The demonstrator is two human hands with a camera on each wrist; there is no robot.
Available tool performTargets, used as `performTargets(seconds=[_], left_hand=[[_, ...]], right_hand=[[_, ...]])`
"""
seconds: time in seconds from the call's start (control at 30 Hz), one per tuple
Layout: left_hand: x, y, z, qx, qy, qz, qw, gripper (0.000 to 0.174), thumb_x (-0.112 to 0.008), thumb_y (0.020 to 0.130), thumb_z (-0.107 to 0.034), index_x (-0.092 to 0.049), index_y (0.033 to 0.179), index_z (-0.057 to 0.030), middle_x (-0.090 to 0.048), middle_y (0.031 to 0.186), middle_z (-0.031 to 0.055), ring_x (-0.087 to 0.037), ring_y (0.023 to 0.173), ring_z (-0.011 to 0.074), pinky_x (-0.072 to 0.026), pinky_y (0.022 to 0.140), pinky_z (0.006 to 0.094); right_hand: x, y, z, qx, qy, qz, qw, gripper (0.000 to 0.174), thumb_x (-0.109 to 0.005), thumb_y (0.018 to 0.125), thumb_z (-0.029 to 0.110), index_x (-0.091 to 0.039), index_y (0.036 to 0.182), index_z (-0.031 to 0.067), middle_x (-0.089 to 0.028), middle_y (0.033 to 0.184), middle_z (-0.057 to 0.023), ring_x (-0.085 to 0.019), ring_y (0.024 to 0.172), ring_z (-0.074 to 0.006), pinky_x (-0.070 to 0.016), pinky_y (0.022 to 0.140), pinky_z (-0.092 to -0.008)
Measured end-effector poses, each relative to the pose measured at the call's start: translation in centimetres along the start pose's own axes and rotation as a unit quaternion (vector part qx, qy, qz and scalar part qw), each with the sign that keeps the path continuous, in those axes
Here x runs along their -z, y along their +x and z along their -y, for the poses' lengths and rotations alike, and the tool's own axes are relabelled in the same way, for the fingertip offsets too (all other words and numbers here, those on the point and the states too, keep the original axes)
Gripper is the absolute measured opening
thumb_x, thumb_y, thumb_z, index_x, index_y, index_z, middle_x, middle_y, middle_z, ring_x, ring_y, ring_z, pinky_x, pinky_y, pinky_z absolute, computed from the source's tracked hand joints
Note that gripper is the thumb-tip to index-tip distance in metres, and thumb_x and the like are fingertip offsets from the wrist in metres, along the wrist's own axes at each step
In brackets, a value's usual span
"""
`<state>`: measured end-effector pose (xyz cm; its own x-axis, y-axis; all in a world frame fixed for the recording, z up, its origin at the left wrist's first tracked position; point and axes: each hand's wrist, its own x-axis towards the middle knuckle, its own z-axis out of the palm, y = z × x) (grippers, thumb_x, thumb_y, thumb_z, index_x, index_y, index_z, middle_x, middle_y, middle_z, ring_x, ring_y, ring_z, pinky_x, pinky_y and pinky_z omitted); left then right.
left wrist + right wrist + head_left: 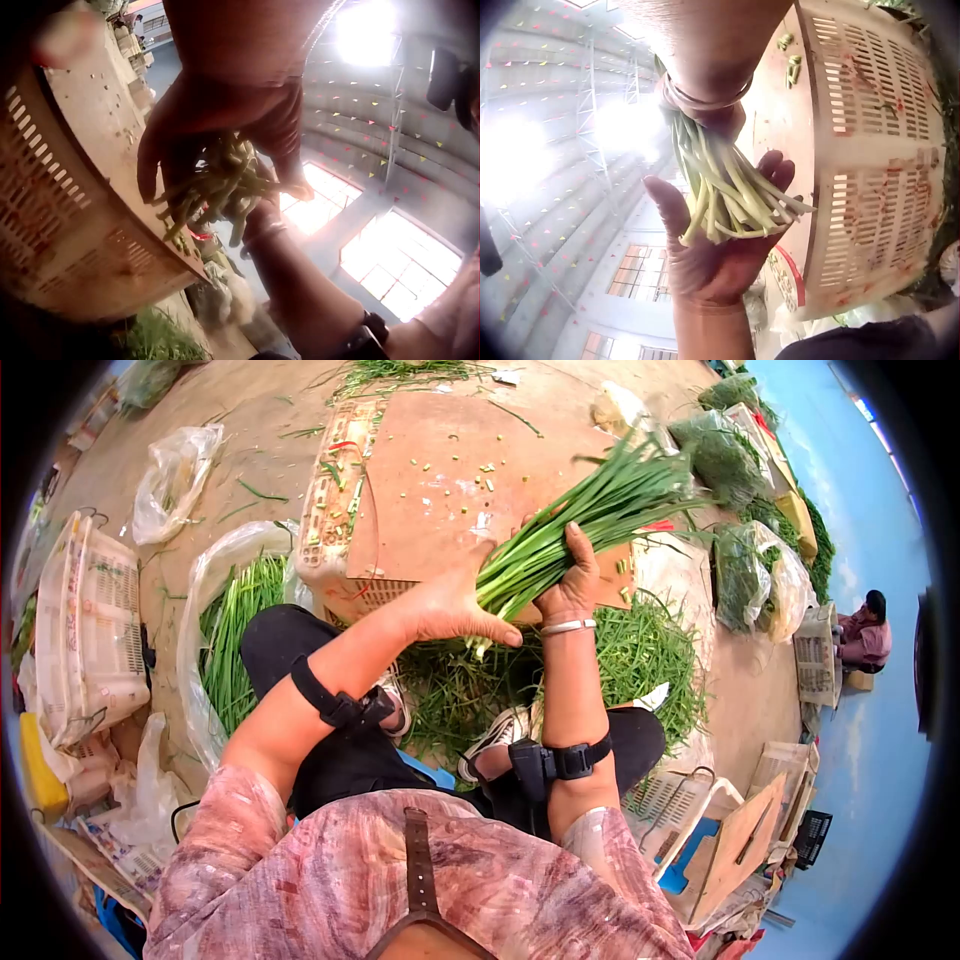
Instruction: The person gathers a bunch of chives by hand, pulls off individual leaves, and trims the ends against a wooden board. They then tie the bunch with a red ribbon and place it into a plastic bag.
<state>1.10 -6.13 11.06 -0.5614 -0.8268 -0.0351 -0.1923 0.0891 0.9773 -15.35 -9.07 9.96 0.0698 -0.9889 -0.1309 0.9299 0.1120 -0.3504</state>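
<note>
A bunch of green garlic chives lies slantwise between both hands, leaf tips up to the right, pale cut ends low at the left. My right hand, with a silvery bangle at its wrist, holds the bunch from beneath; its thumb stands up beside the stalks and the leaves hide its fingers. At the pale stalk ends is my left hand, thumb extended. In the right wrist view its palm lies spread behind those ends, fingers and thumb apart.
A brown board with chopped bits lies on an upturned crate before me. Loose greens heap below it, and a plastic bag of chives stands at the left. Bagged greens line the right, where another person sits.
</note>
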Motion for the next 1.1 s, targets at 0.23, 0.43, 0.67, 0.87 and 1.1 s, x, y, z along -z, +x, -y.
performTargets(seconds=[0.23,0.43,0.67,0.87,1.1], left_hand=[[-1.5,-1.6,1.1,0.023,-0.097,0.017,0.995,0.061,-0.078,0.06,-0.011,-0.05,0.113,0.002,-0.059,0.097,0.0059,-0.055,0.089,0.0137,-0.0454,0.08,0.0277],[-1.1,-0.1,2.6,0.206,-0.485,0.043,0.849,0.023,-0.062,0.073,0.004,-0.054,0.094,-0.0008,-0.06,0.076,0.0087,-0.063,0.066,0.0202,-0.0555,0.061,0.036],[-5.9,0.9,5.0,0.285,-0.61,-0.024,0.739,0.022,-0.068,0.076,-0.006,-0.058,0.096,-0.0018,-0.063,0.081,0.0103,-0.065,0.072,0.0224,-0.0562,0.064,0.0381],[-8.2,1.2,3.9,0.235,-0.638,0.0,0.733,0.03,-0.068,0.078,-0.011,-0.058,0.106,-0.0051,-0.063,0.098,0.0035,-0.06,0.09,0.0147,-0.0505,0.08,0.0322],[-8.0,1.6,5.3,0.225,-0.639,0.0,0.736,0.033,-0.068,0.076,-0.008,-0.057,0.107,-0.0032,-0.062,0.102,0.0065,-0.059,0.093,0.017,-0.0494,0.082,0.033]], right_hand=[[1.9,0.4,-1.1,-0.07,-0.009,0.022,0.997,0.031,-0.059,0.081,0.019,-0.055,0.103,-0.0025,-0.06,0.097,-0.0222,-0.059,0.089,-0.0349,-0.0479,0.083,-0.048],[-0.1,0.3,1.1,-0.069,-0.227,-0.044,0.97,0.067,-0.056,0.081,0.053,-0.045,0.12,0.0,-0.056,0.112,-0.0158,-0.058,0.098,-0.03,-0.0506,0.078,-0.0424],[3.7,-8.4,0.1,0.14,-0.475,-0.184,0.849,0.06,-0.045,0.092,0.038,-0.032,0.13,-0.0063,-0.046,0.124,-0.0211,-0.055,0.103,-0.0294,-0.049,0.079,-0.0372],[4.4,-8.6,-3.2,0.308,-0.669,-0.125,0.665,0.06,-0.034,0.094,0.041,-0.034,0.128,-0.0094,-0.042,0.126,-0.027,-0.041,0.118,-0.0357,-0.0303,0.1,-0.0383],[5.1,-8.4,-3.2,0.259,-0.77,-0.083,0.578,0.067,-0.031,0.093,0.046,-0.033,0.127,-0.0121,-0.04,0.125,-0.0307,-0.039,0.115,-0.0423,-0.0293,0.099,-0.0423]])
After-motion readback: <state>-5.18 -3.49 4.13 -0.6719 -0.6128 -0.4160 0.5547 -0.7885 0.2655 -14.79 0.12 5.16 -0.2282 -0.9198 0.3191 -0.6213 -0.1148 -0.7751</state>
